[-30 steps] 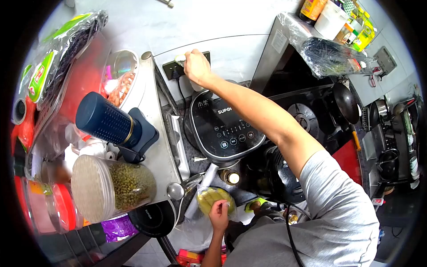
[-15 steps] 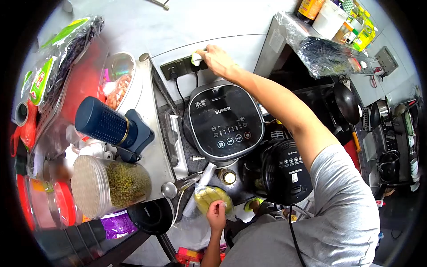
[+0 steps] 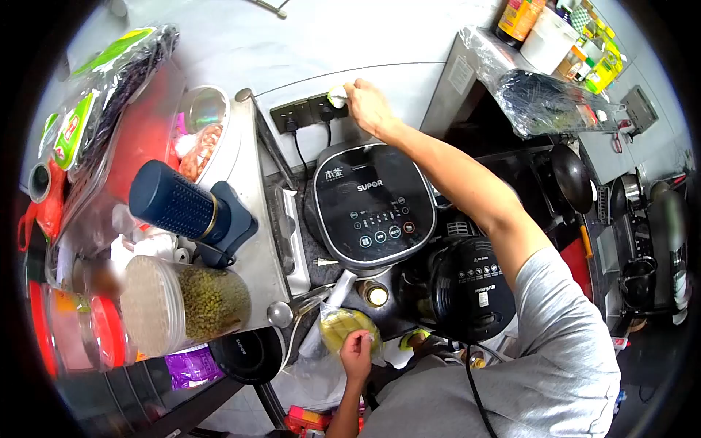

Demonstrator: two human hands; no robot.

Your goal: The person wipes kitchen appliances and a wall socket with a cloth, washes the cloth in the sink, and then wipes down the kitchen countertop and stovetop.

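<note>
My right hand (image 3: 369, 108) is raised at the wall, its fingers closed on a small white and yellow-green cloth or wipe (image 3: 337, 95). The cloth is against the top of the black wall socket (image 3: 305, 113), where two plugs with black cords sit. Below the hand stands the black rice cooker (image 3: 372, 201), its lid down. My left hand (image 3: 356, 353) is low in front, fingers curled and pinching something small and whitish that I cannot make out. It is next to a clear bag of yellow-green food (image 3: 347, 326).
On the left, a metal shelf (image 3: 255, 255) bears a dark blue grater-like device (image 3: 179, 201) and a jar of green beans (image 3: 212, 303). A black appliance (image 3: 475, 288) and a small bottle (image 3: 376, 293) stand near the cooker. A wok (image 3: 569, 179) is at the right.
My right hand has moved right along the socket with the cloth, uncovering the sockets and a second plug. My left hand has stayed low beside the bag.
</note>
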